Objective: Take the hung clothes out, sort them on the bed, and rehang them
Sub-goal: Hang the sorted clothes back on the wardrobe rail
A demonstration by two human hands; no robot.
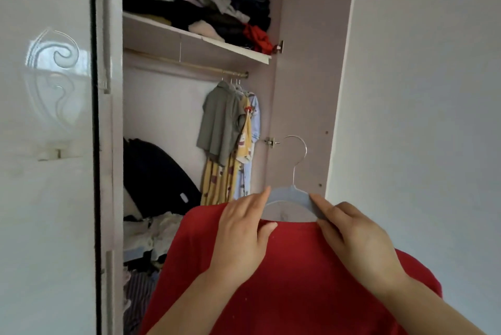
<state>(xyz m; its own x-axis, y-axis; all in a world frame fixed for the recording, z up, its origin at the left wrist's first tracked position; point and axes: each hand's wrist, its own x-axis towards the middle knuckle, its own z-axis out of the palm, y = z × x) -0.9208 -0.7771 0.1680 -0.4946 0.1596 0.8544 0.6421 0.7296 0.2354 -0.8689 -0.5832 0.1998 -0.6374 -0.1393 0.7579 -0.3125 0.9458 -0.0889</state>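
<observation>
A red garment point(292, 280) hangs on a pale blue hanger point(288, 196) with a metal hook, held up in front of the open wardrobe. My left hand point(241, 237) grips the garment's left shoulder and the hanger's left arm, thumb pressed on the neckline. On the other side my right hand point(355, 237) holds the hanger's right arm and the red fabric under it. Inside the wardrobe, a grey shirt point(219, 123), a yellow patterned garment point(219, 180) and a light blue printed one point(253, 128) hang at the right end of the rail point(187, 65).
A shelf point(195, 42) above the rail is piled with folded and crumpled clothes. A dark bag point(157, 174) and loose clothes lie on the wardrobe floor. A glossy white door point(46, 145) stands at the left, the open door panel point(306, 63) and a wall at the right.
</observation>
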